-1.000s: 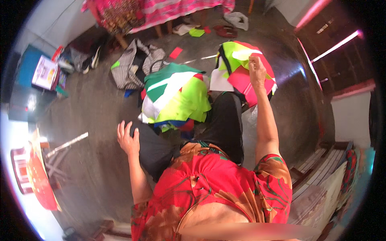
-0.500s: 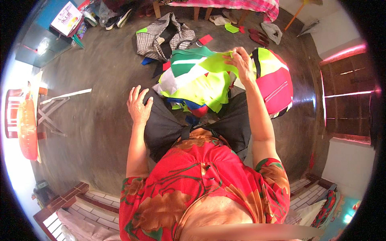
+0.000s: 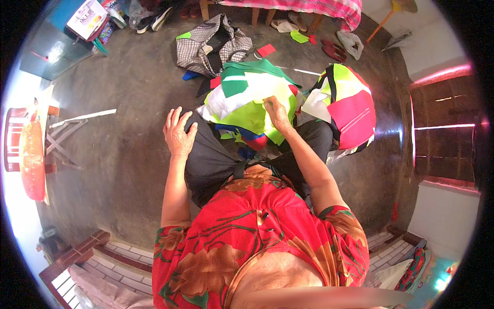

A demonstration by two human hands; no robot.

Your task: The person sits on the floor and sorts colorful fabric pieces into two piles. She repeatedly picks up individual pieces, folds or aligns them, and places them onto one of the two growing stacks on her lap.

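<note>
In front of my knees lies a heap of cut fabric pieces in neon yellow-green, white, green, blue and red. My right hand [image 3: 278, 114] is over the heap with its fingers drawn together on a neon yellow-green fabric piece [image 3: 251, 117]. A green fabric piece [image 3: 262, 67] covers the far side of the heap, and a white piece [image 3: 220, 102] shows at its left. My left hand [image 3: 180, 132] rests on my left knee [image 3: 198, 141], fingers spread, holding nothing.
Right of my right knee stands a second bundle of fabric [image 3: 352, 110] in red, yellow-green, black and white. Beyond the heap, a checked cloth bag [image 3: 195, 51] lies on the floor. Shoes [image 3: 333, 50] and a plastic bag [image 3: 351, 44] are near the pink-covered furniture [image 3: 319, 7].
My right hand has come down and left from the heap's far right side onto its middle. The yellow-green piece it held up now lies lower, and more green fabric shows. My left hand stays put.
</note>
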